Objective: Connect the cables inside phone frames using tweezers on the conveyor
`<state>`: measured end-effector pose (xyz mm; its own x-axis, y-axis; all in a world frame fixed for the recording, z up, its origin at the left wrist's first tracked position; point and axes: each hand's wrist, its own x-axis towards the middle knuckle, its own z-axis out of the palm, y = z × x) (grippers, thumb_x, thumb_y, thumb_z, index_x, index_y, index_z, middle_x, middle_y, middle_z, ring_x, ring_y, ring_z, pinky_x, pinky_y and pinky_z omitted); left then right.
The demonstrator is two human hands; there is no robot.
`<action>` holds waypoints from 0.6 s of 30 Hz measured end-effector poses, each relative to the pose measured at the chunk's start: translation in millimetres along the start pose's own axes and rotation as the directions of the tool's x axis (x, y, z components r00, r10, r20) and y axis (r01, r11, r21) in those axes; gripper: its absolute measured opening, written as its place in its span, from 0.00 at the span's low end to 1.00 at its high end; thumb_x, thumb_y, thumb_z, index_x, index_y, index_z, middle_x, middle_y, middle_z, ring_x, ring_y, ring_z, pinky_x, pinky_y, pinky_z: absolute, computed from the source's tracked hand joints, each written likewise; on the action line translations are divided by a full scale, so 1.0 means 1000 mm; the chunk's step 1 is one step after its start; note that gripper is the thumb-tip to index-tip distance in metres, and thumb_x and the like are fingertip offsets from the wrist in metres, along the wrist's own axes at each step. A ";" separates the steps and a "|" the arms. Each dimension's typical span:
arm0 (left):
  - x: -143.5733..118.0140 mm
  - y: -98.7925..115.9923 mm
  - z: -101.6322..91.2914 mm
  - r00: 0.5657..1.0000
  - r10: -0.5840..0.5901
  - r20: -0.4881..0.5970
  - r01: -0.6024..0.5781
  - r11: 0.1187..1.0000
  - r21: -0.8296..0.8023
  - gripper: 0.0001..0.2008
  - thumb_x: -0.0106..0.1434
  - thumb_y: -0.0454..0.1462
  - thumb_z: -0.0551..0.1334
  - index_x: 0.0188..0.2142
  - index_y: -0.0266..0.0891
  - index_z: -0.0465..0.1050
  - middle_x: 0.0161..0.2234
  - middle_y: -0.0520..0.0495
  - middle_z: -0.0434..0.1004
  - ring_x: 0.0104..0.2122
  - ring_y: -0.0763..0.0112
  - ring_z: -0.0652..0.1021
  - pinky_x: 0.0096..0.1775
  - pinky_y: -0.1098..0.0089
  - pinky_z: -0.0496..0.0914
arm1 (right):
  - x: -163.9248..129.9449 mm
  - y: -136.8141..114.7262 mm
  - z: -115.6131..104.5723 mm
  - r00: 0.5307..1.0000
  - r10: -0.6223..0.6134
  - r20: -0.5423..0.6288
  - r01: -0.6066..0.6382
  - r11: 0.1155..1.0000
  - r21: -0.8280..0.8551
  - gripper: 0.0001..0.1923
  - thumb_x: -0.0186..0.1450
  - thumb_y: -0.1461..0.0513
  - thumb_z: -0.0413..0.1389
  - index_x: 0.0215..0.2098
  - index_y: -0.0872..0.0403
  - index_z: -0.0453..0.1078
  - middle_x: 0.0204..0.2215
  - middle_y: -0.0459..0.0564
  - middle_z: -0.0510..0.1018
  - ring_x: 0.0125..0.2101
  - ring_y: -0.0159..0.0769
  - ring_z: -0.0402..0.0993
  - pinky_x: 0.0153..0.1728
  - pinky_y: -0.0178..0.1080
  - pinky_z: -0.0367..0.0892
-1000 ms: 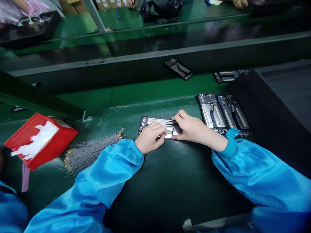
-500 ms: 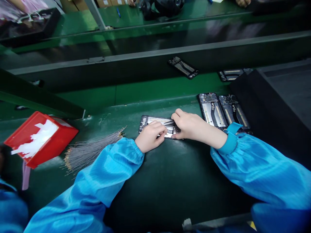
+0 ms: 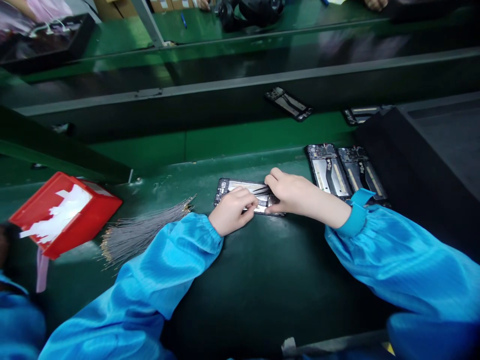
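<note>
An opened phone (image 3: 222,187) lies lengthwise on the green bench, its inside facing up, partly covered by both hands. My left hand (image 3: 233,211) rests over its middle with the fingers curled in; what the fingertips hold, if anything, is hidden. From the right, my right hand (image 3: 290,192) reaches over the phone's other end. Dark tweezers (image 3: 261,190) are gripped in it, their tips pointing left toward the left fingers. Near my left sleeve lies a bundle of thin grey cables (image 3: 144,231) with gold-coloured ends.
Two opened phones (image 3: 328,170) stand side by side right of my hand, beside a black mat (image 3: 412,175). Another opened phone (image 3: 288,103) lies on the strip behind the bench. A red bin (image 3: 88,220) with torn white paper sits left. Co-workers' hands (image 3: 376,4) show across.
The phones on the strip behind the bench have shifted slightly right. My hands and the phone under them look almost unchanged.
</note>
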<state>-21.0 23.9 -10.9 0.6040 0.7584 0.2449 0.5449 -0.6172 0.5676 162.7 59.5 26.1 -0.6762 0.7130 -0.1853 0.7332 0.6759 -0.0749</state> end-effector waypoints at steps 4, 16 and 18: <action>-0.002 -0.001 -0.002 1.000 0.015 -0.004 -0.015 1.000 -0.025 0.06 0.55 0.29 0.51 0.27 0.37 0.64 0.24 0.51 0.65 0.28 0.72 0.66 0.34 0.71 0.63 | 0.005 -0.006 -0.007 0.996 0.035 0.079 -0.037 0.999 0.023 0.23 0.50 0.53 0.60 0.38 0.58 0.61 0.36 0.54 0.66 0.31 0.41 0.69 0.21 0.36 0.59; -0.003 -0.002 -0.007 0.976 0.175 0.131 -0.168 0.984 -0.062 0.06 0.52 0.28 0.51 0.26 0.37 0.65 0.23 0.50 0.64 0.28 0.71 0.64 0.33 0.71 0.62 | 0.008 -0.008 -0.012 0.979 0.079 0.188 -0.108 0.982 0.155 0.23 0.50 0.58 0.59 0.39 0.58 0.58 0.38 0.56 0.63 0.36 0.44 0.67 0.32 0.38 0.63; -0.003 -0.002 -0.006 0.975 0.172 0.138 -0.167 0.985 -0.048 0.06 0.52 0.29 0.51 0.26 0.37 0.65 0.23 0.50 0.64 0.28 0.71 0.64 0.33 0.71 0.62 | 0.008 -0.007 -0.012 0.980 0.073 0.185 -0.105 0.980 0.171 0.23 0.50 0.57 0.59 0.39 0.58 0.58 0.37 0.56 0.62 0.36 0.44 0.67 0.32 0.38 0.63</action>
<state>-27.3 24.3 -7.5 0.7632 0.6045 0.2281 0.4080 -0.7246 0.5554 151.6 62.4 36.5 -0.5964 0.7134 -0.3679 0.8014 0.5558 -0.2213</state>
